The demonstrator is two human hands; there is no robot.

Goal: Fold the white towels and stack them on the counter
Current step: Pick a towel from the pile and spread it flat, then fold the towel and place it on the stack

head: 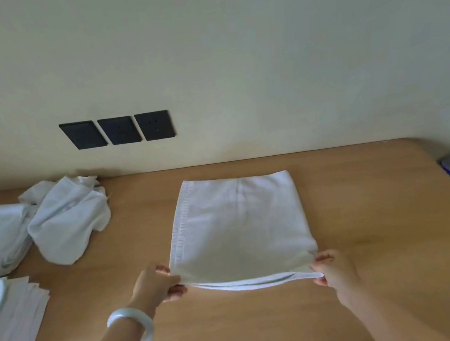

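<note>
- Folded towel (239,225) lies flat mid-worktop (370,237), long axis running from the person toward the wall, stitched hem along its left side.
- Left hand (154,285) pinches the near left corner.
- Right hand (334,269) pinches the near right corner.

- A folded white terry towel (239,225) lies flat on the tan wooden counter (373,265), its near edge layered.
- A crumpled white towel (67,219) sits far left.
- A stack of folded white towels (6,322) lies near left.
</note>
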